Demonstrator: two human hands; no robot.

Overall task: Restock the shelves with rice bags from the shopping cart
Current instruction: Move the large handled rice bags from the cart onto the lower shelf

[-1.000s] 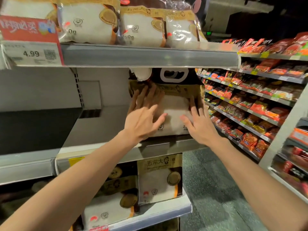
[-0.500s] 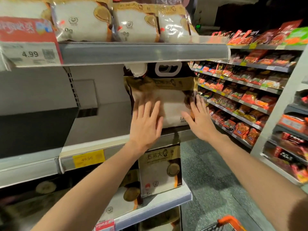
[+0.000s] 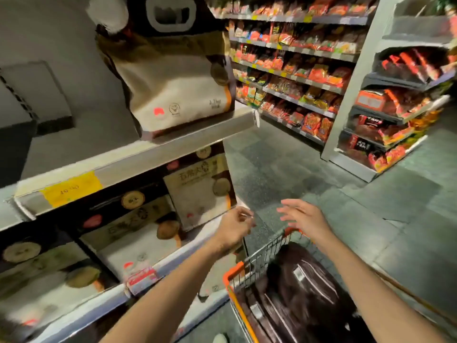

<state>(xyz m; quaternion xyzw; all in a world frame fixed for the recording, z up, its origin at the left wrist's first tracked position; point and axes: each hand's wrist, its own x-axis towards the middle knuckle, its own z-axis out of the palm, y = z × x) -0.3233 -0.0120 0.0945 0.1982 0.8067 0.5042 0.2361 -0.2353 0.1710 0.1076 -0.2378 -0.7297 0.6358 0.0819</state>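
Head view: a white-and-brown rice bag with a black handle top (image 3: 178,78) stands upright on the grey metal shelf (image 3: 138,157). Below that shelf, over the orange-rimmed wire shopping cart (image 3: 249,263), the left hand (image 3: 233,226) and right hand (image 3: 305,219) hang empty, fingers loosely spread.

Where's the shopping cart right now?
The shopping cart is at the bottom right of the head view, beside the lower shelf, under the right hand.

Over on the far right, red snack packets (image 3: 291,68) are crowding a long run of aisle shelving (image 3: 296,80). Nearer right, an end display (image 3: 395,120) is carrying more red packs. A yellow price label (image 3: 70,188) is sitting blurred at left, and grey floor tiles (image 3: 309,169) are stretching between.
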